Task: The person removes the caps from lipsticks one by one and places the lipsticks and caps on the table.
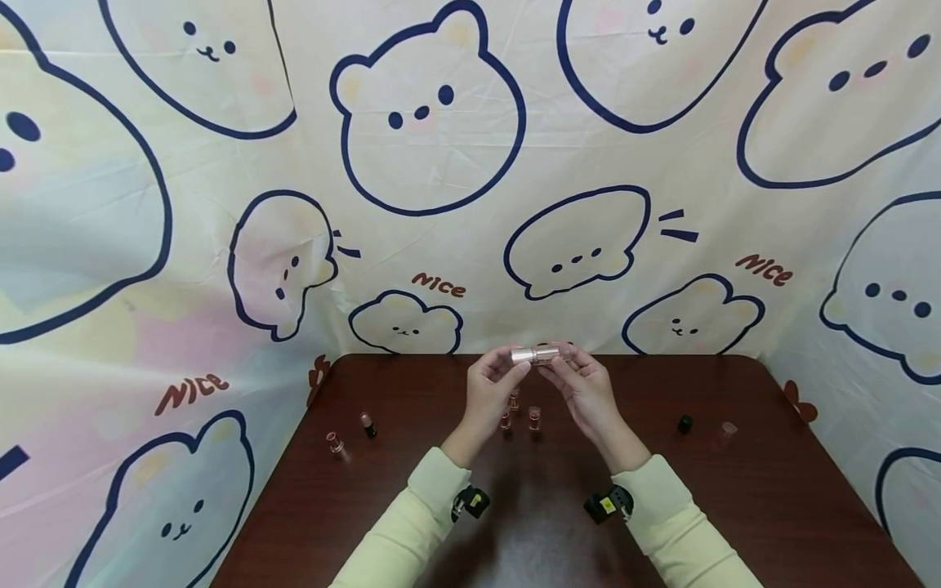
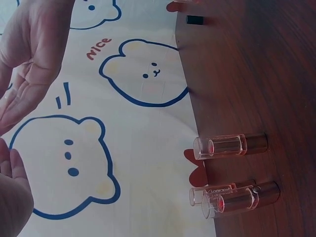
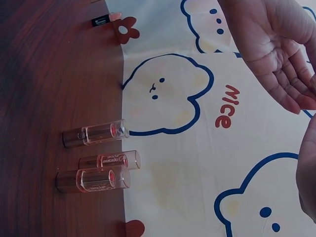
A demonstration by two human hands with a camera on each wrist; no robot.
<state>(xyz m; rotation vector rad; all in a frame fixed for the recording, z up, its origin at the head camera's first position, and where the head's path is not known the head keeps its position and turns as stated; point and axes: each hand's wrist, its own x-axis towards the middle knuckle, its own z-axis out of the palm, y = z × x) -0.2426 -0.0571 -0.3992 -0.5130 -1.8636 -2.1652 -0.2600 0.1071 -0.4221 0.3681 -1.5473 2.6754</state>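
Note:
Above the back of the table, both hands hold a shiny pinkish-silver lipstick tube (image 1: 535, 355) lying level between them. The left hand (image 1: 487, 390) pinches its left end with thumb and fingers, while the right hand (image 1: 588, 394) grips the right end. Below and between the hands, three clear-cased lipsticks stand upright, among them one on the right (image 1: 534, 420). In the left wrist view the left hand (image 2: 14, 197) and right hand (image 2: 37, 49) appear only in part, and the held tube is out of sight. It is also hidden in the right wrist view.
Left on the brown table (image 1: 529, 531) are a pinkish lipstick tube (image 1: 336, 445) and an uncapped black lipstick (image 1: 368, 425). A black cap (image 1: 685, 424) and a clear cap (image 1: 728, 433) stand on the right. Bear-print cloth (image 1: 434, 163) hangs behind and beside the table.

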